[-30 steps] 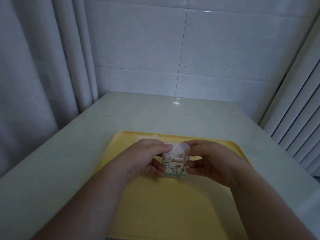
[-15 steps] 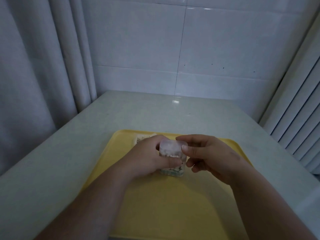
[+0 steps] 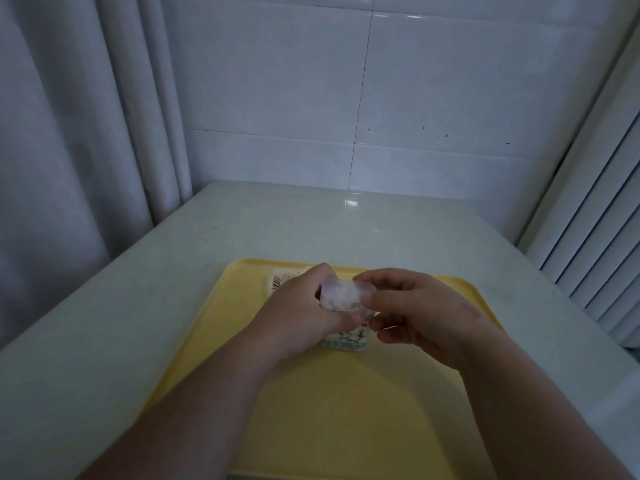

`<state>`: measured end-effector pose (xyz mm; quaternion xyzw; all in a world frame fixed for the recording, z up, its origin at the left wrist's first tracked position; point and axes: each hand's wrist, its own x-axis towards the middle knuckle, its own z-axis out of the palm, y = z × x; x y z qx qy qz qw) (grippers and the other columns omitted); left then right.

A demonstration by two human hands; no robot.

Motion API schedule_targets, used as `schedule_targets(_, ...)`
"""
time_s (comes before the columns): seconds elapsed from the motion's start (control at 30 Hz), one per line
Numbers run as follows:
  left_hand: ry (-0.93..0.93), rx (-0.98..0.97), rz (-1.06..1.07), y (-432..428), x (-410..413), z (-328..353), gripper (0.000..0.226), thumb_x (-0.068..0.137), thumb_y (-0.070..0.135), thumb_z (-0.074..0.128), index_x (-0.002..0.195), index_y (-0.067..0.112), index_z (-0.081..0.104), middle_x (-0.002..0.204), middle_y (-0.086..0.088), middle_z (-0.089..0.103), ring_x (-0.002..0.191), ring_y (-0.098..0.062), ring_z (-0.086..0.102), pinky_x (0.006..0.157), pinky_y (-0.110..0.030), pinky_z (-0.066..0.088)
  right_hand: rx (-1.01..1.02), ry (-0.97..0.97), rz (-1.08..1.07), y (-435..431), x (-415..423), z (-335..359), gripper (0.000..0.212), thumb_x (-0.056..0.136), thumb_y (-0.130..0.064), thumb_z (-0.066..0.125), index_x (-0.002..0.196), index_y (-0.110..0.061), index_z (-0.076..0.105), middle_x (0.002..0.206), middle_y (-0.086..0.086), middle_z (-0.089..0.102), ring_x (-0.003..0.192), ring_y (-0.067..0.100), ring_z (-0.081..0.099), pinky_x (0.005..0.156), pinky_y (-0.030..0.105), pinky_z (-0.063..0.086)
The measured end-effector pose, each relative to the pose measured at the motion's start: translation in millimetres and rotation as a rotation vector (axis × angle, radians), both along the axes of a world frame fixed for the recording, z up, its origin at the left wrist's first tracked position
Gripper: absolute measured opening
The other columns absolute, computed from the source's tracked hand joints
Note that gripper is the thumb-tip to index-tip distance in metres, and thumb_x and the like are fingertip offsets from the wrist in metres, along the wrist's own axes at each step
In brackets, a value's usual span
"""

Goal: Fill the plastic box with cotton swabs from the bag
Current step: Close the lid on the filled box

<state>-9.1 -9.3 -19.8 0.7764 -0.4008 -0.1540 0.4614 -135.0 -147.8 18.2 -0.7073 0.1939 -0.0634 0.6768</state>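
Observation:
A small clear plastic box (image 3: 346,337) with a printed label stands upright on the yellow tray (image 3: 242,306). White cotton swabs show through its upper part. My left hand (image 3: 301,313) grips the box from the left, thumb across its front. My right hand (image 3: 415,310) pinches the translucent lid (image 3: 341,296) on top of the box between forefinger and thumb. The swab bag (image 3: 282,279) lies flat at the tray's far edge, mostly hidden behind my left hand; only a corner with a barcode shows.
The tray sits on a pale table (image 3: 156,289) pushed against a white tiled wall (image 3: 277,98). A curtain (image 3: 69,150) hangs at the left and a ribbed white panel (image 3: 595,254) stands at the right.
The swab tops were bare a second ago; now the translucent lid covers them. My left hand has wrapped further round the box, and my right fingers have shifted onto the lid.

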Motion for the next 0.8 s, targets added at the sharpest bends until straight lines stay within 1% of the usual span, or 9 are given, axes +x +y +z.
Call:
schedule_targets(0.1,-0.041,-0.008,0.007,-2,-1,1,0.035,0.069,0.042,0.080,0.082,0.027,0.051,0.072,0.013,0.058,0.062,-0.005,0.052,0.055,-0.027,0.038,0.044,0.019,0.003,-1,-1,0,0.025,0.083,-0.010,0.069,0.109,-0.011,0.068,0.084,0.008,0.067,0.066,0.018,0.060,0.058,0.027,0.051)
schedule_targets(0.17,-0.019,0.005,-0.013,0,0,2,0.033,0.070,0.039,0.082,0.085,0.027,0.055,0.075,0.012,0.061,0.062,-0.005,0.054,0.055,-0.027,0.041,0.062,0.028,0.000,-2,0,0,0.025,0.083,-0.009,0.069,0.108,-0.011,0.068,0.084,0.008,0.067,0.066,0.018,0.060,0.058,0.027,0.052)
schedule_targets(0.3,0.339,-0.029,-0.153,9,6,9,0.036,0.070,0.037,0.079,0.099,0.021,0.066,0.086,-0.003,0.070,0.066,-0.017,0.062,0.054,-0.031,0.051,0.066,0.022,-0.028,-1,1,-1,0.025,0.081,-0.003,0.068,0.106,-0.009,0.068,0.085,0.007,0.066,0.065,0.018,0.059,0.058,0.028,0.053)
schedule_targets(0.37,0.519,-0.078,-0.143,12,8,11,0.038,0.071,0.041,0.079,0.097,0.015,0.069,0.086,-0.008,0.071,0.063,-0.022,0.062,0.049,-0.029,0.049,0.063,0.021,-0.051,0,1,-1,0.025,0.081,-0.002,0.068,0.105,-0.009,0.068,0.086,0.008,0.065,0.065,0.019,0.058,0.058,0.028,0.053)
schedule_targets(0.4,0.561,-0.092,-0.120,12,9,11,0.037,0.071,0.043,0.078,0.094,0.015,0.070,0.085,-0.007,0.071,0.061,-0.022,0.062,0.047,-0.028,0.048,0.064,0.020,-0.057,0,1,-1,0.026,0.081,-0.002,0.067,0.106,-0.009,0.068,0.087,0.009,0.065,0.064,0.020,0.058,0.058,0.028,0.053)
schedule_targets(0.53,0.509,-0.103,-0.052,12,15,10,0.022,0.081,0.030,0.073,0.093,0.011,0.072,0.083,-0.002,0.072,0.063,-0.018,0.060,0.046,-0.025,0.043,0.084,0.017,-0.060,0,1,0,0.024,0.083,-0.004,0.067,0.106,-0.010,0.069,0.087,0.010,0.066,0.064,0.022,0.060,0.059,0.030,0.054)
schedule_targets(0.63,0.560,-0.119,-0.066,12,15,11,0.012,0.086,0.023,0.069,0.088,0.011,0.070,0.081,-0.005,0.070,0.063,-0.020,0.059,0.046,-0.026,0.044,0.072,0.017,-0.056,-1,0,-1,0.021,0.083,-0.006,0.068,0.103,-0.011,0.069,0.086,0.009,0.066,0.062,0.021,0.061,0.058,0.029,0.055)
schedule_targets(0.7,0.593,-0.127,-0.079,11,14,11,0.011,0.086,0.019,0.068,0.089,0.009,0.067,0.081,-0.008,0.068,0.061,-0.021,0.058,0.047,-0.026,0.046,0.063,0.018,-0.057,-1,-1,-1,0.021,0.083,-0.006,0.068,0.104,-0.011,0.069,0.086,0.008,0.066,0.062,0.021,0.061,0.058,0.029,0.054)
schedule_targets(0.8,0.605,-0.125,-0.098,11,14,12,0.020,0.088,0.015,0.067,0.100,-0.002,0.064,0.079,-0.011,0.066,0.060,-0.021,0.058,0.049,-0.027,0.050,0.039,0.019,-0.062,1,0,0,0.022,0.084,-0.006,0.068,0.105,-0.010,0.069,0.084,0.007,0.067,0.062,0.019,0.059,0.060,0.030,0.053)
